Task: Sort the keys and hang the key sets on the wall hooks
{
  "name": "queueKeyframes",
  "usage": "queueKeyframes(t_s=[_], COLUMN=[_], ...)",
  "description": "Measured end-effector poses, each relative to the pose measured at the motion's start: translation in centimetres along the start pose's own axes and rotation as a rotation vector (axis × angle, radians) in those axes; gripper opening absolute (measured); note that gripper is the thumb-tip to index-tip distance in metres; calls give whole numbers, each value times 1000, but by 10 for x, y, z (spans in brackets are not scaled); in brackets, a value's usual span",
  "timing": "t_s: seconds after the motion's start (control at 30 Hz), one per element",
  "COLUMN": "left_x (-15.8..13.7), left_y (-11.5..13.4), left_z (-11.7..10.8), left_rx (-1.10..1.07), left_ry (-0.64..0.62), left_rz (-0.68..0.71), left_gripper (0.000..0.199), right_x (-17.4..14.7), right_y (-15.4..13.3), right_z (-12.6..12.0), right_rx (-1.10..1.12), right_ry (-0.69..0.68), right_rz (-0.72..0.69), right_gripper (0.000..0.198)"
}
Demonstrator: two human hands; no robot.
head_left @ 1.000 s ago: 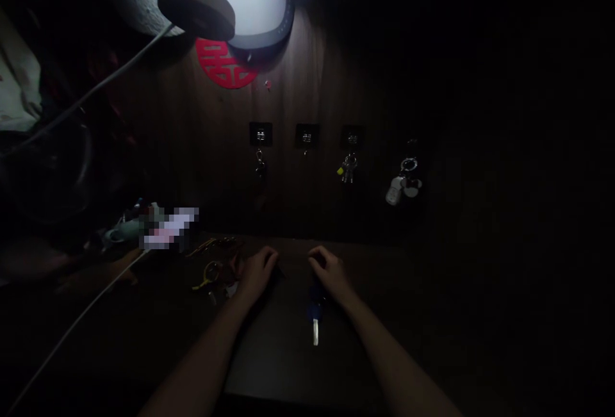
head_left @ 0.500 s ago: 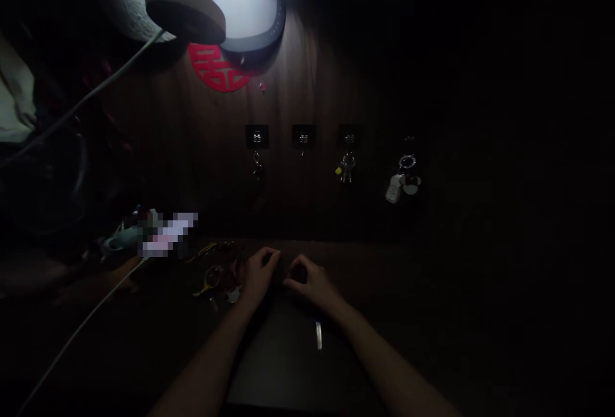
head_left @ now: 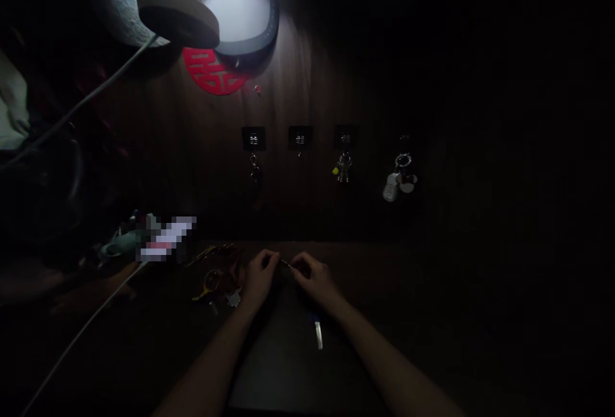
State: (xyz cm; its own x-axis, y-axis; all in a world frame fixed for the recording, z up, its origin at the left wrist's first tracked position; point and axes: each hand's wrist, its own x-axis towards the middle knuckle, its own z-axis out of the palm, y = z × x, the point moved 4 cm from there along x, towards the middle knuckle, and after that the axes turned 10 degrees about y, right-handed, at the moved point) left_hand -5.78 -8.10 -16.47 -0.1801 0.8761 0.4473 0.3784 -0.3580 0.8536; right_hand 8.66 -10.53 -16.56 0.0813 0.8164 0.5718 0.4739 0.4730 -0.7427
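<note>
In the dim light, my left hand (head_left: 259,279) and my right hand (head_left: 316,279) face each other over the dark surface, both with fingers pinched. A small, thin piece with a faint shine (head_left: 285,264) spans the gap between their fingertips, too dark to name. Just left of my left hand lies a pile of keyrings and cords (head_left: 211,281), with a pale metal tag (head_left: 234,298) at its near edge. A narrow silvery strip (head_left: 318,335) rests on the surface below my right wrist.
Several wall hooks (head_left: 300,138) carry hanging things, among them a figure keychain (head_left: 344,167) and a keyring with white fobs (head_left: 396,183). A white cable (head_left: 91,314) runs across the left side. A round disc-shaped object (head_left: 177,15) hangs near the lamp-lit wall, above a red paper-cut (head_left: 215,74).
My right fingertips have risen slightly and pressed closer together, and the thin piece now shows between both hands. The wall has shifted a little to the left in view.
</note>
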Motion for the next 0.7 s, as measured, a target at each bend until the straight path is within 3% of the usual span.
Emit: queueKeyframes(t_s=[0.37,0.6,0.7], left_x=[-5,-11,-12], left_y=[-5,4,8], left_z=[12,16,14], left_rx=[-169,-232,-275], left_ry=[-193,-300,-305], left_rz=[-124,-35,-59], left_gripper=[35,32,38], right_x=[6,10,11], right_y=[1,7,14], right_z=[-15,-20,-18], right_rx=[47,195,287], right_ry=[198,278,261], right_rz=[21,111,190], right_gripper=[14,14,16])
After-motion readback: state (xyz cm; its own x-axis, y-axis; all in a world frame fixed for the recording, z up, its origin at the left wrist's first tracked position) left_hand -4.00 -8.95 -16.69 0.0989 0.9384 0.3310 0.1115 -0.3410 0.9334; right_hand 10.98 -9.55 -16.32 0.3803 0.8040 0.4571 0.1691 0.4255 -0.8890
